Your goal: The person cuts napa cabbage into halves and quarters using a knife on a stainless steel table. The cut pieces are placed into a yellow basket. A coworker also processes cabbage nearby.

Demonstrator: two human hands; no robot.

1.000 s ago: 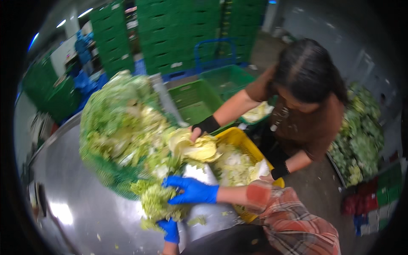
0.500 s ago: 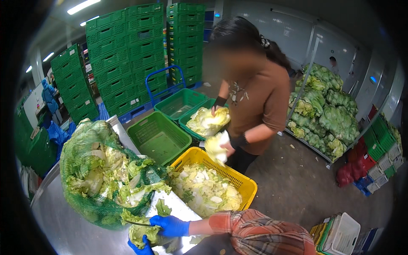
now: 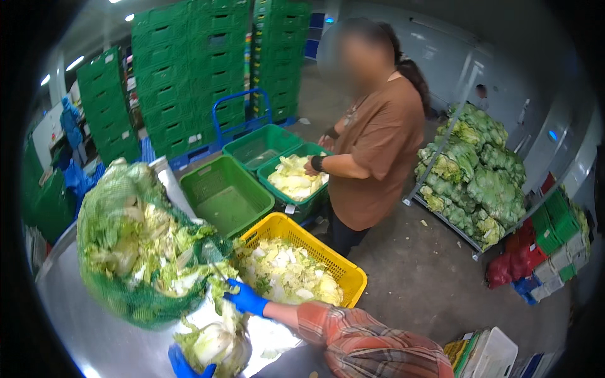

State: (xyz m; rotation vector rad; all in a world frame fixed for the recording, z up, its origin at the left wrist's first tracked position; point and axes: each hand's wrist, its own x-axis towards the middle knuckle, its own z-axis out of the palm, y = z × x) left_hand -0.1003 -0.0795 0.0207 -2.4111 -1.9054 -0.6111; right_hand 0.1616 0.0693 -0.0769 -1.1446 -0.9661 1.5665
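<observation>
At the lower left, my left hand (image 3: 188, 364), in a blue glove, steadies the underside of a napa cabbage (image 3: 217, 345) above the metal table (image 3: 82, 315). My right hand (image 3: 247, 298), also blue-gloved, is closed around a knife (image 3: 219, 273); its thin blade points up and left, and the handle is hidden in the fist. Loose green leaves (image 3: 220, 295) hang beside that hand. Just beyond, a green net sack (image 3: 135, 309) bulges with cabbages and leaves. A yellow crate (image 3: 353, 280) of trimmed leaves stands to the right of the sack.
Past the table are a green crate (image 3: 220, 189) and another green crate (image 3: 268, 179) holding cabbage. A co-worker (image 3: 381, 151) stands there, hands over the cabbage. Green crate stacks (image 3: 164, 82) rise behind, near a blue trolley handle (image 3: 239, 94). Sacked cabbages (image 3: 472, 170) fill a cart at right.
My right hand has moved up and away from the cabbage with the knife. The cabbage now shows its pale base. The co-worker's hands went from the yellow crate's side to the green crate.
</observation>
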